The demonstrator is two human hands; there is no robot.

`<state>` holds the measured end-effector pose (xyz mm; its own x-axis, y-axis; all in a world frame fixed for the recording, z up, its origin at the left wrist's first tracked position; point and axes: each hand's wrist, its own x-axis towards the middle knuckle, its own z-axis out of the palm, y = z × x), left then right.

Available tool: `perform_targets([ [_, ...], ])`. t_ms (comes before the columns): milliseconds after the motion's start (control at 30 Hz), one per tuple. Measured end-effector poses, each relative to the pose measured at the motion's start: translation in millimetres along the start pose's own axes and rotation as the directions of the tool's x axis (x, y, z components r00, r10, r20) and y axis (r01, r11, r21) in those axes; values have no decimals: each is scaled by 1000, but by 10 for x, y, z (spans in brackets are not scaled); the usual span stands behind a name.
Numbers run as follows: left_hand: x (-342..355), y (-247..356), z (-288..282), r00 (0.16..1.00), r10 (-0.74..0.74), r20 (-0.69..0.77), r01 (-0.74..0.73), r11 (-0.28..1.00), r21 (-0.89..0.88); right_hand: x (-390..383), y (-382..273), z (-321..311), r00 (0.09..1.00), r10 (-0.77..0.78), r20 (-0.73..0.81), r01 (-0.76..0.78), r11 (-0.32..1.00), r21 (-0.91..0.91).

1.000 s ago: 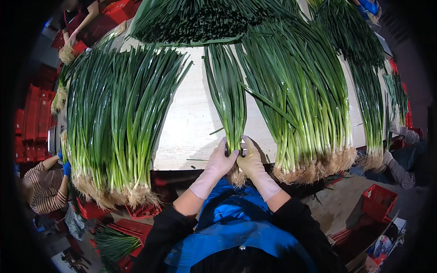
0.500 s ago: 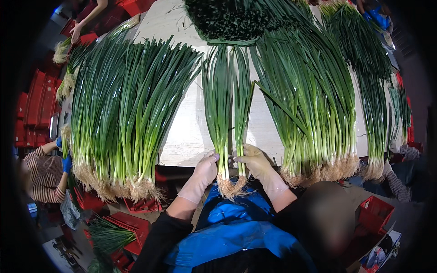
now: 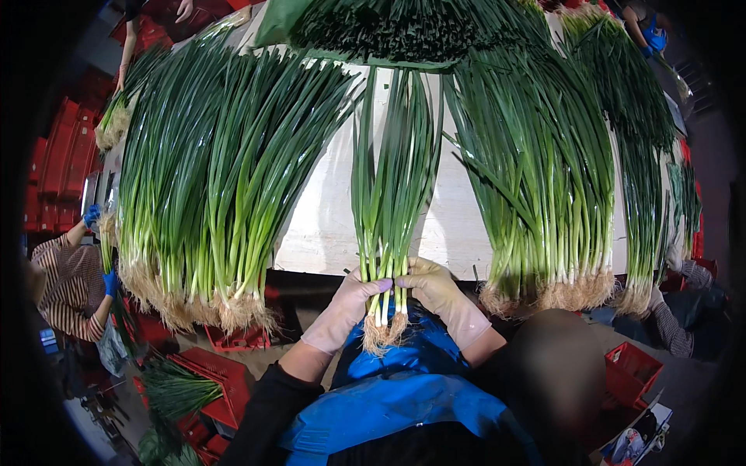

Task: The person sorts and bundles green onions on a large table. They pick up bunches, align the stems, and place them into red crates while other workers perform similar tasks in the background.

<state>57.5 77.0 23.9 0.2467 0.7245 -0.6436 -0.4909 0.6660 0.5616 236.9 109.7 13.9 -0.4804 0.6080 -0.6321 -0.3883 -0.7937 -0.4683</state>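
Left hand (image 3: 351, 303) and right hand (image 3: 437, 293) are pinching the green bunch (image 3: 390, 206) low; uneven squeezing could be splaying it imo.

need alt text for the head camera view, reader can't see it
A gloved left hand and right hand hold a small bunch of long green stalks just above its roots, near a blue apron. Larger piles lie to either side on a pale tabletop, with a dark green heap beyond.

Wide head-worn fisheye view, steeply downward, near the table (image 3: 451, 233)
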Motion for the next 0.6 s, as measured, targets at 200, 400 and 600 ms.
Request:
perform_targets([
  [200, -196, 45, 112, 996, -66, -54, 58, 988, -142, 5, 134, -24, 995, -8, -100, -17, 969, -248],
  [400, -240, -28, -88, 991, -110, 75, 121, 978, -170, -76, 345, 95, 981, -190, 34, 151, 646, -749],
  [600, -344, 22, -169, 991, -59, 123, 36, 983, 182, -74, 627, 198, 912, -306, 273, 324, 129, -937],
])
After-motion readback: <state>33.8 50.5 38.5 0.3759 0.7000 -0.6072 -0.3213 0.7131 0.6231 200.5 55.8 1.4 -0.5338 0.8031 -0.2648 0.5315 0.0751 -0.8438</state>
